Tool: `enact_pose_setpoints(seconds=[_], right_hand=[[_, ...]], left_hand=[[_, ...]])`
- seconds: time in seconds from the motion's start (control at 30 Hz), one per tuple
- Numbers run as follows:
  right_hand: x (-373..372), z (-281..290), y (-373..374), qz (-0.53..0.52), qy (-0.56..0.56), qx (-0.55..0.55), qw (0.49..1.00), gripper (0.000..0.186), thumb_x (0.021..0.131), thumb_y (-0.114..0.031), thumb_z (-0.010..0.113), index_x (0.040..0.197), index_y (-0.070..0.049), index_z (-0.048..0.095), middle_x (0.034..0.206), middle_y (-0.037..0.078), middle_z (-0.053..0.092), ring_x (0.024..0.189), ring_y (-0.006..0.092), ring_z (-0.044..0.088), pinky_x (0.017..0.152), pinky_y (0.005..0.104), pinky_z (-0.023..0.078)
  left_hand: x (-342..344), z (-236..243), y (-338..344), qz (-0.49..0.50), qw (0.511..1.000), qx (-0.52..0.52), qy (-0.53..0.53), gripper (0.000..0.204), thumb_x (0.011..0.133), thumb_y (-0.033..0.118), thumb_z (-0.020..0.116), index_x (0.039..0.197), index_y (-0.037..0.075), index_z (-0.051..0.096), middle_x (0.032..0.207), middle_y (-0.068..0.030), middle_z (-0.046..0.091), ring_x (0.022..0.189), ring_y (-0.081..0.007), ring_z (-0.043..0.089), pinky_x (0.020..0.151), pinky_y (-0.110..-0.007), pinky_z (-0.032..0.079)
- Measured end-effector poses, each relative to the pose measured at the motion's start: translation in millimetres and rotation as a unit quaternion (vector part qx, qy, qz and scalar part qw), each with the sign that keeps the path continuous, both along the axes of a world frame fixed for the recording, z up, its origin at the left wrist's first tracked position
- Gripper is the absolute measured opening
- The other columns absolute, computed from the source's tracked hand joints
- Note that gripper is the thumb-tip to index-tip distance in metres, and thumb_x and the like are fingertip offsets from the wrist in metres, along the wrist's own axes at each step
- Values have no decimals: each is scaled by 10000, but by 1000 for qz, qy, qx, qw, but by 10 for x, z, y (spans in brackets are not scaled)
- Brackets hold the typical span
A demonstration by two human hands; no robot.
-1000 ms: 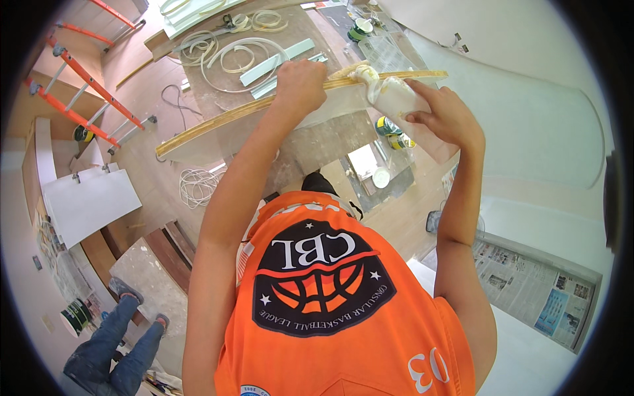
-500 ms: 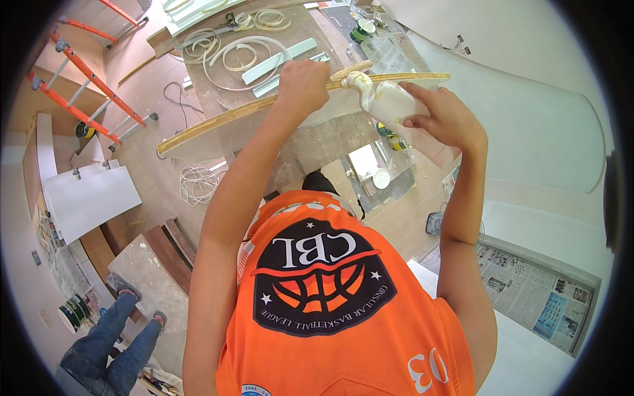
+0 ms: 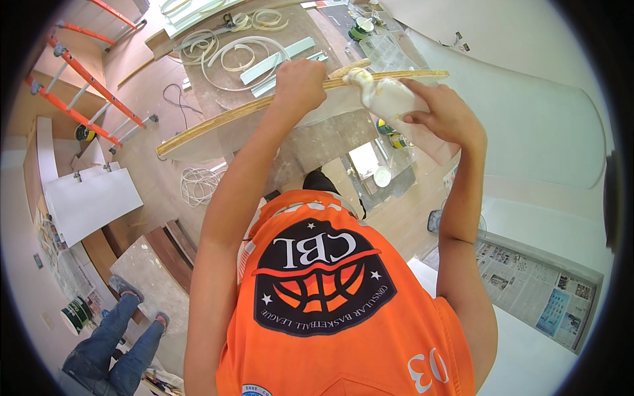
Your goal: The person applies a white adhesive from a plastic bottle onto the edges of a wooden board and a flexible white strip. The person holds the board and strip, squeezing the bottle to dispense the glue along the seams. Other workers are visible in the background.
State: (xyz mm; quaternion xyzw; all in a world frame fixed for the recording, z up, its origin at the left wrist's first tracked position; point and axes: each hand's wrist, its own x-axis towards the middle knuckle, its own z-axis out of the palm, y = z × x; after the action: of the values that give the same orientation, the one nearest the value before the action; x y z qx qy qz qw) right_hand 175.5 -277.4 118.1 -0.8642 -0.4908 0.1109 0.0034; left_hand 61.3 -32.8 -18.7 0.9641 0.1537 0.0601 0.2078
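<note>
My right hand [image 3: 452, 113] grips a white squeeze bottle [image 3: 393, 96] between thumb and fingers. The bottle lies tilted, and its yellow-smeared nozzle end rests at or just above the edge of a curved board [image 3: 214, 125]. That board has a bare plywood edge and a pale face, and spans across in front of me. Closed over the same edge, left of the bottle, is my left hand [image 3: 300, 86]; its fingertips are hidden behind the board. A short wooden piece [image 3: 350, 68] sticks out beside my left knuckles.
Beyond the board, a worktable [image 3: 218, 76] carries coiled edging strips [image 3: 246, 56] and pale green strips [image 3: 281, 63]. An orange ladder [image 3: 92, 82] stands at far left. Paint cans [image 3: 361, 28] sit on newspaper at the back. A white lid [image 3: 382, 176] lies below. Another person's legs [image 3: 122, 336] show lower left.
The bottle has turned slightly in my right hand, with its body now a little further left. My left hand stays on the board's edge, hardly moved.
</note>
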Motion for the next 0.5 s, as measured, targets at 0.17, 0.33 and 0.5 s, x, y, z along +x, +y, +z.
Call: enact_pose_setpoints(seconds=[0.17,0.33,0.5], right_hand=[[-31,89,-6,-70,5,-52,996,634,827,-239,788,1411,-120,571,981,234,711,987,407,654,847,501,513],[-304,46,181,-35,12,-36,999,677,823,-248,807,1439,-107,563,958,228,697,941,411,625,837,485,497],[-113,23,-79,-81,-15,-23,996,638,818,-244,809,1402,-109,591,997,240,713,976,413,660,863,490,517]], left_hand=[[15,12,-50,1,1000,18,6,242,688,151,779,929,127,775,857,-123,755,849,-317,733,812,-430,565],[1,-48,-8,8,1000,4,-8,245,684,177,786,925,134,767,840,-110,752,843,-316,730,791,-431,570],[-29,23,-11,16,1000,-11,23,251,679,193,793,921,138,761,841,-105,751,827,-309,728,780,-425,571]])
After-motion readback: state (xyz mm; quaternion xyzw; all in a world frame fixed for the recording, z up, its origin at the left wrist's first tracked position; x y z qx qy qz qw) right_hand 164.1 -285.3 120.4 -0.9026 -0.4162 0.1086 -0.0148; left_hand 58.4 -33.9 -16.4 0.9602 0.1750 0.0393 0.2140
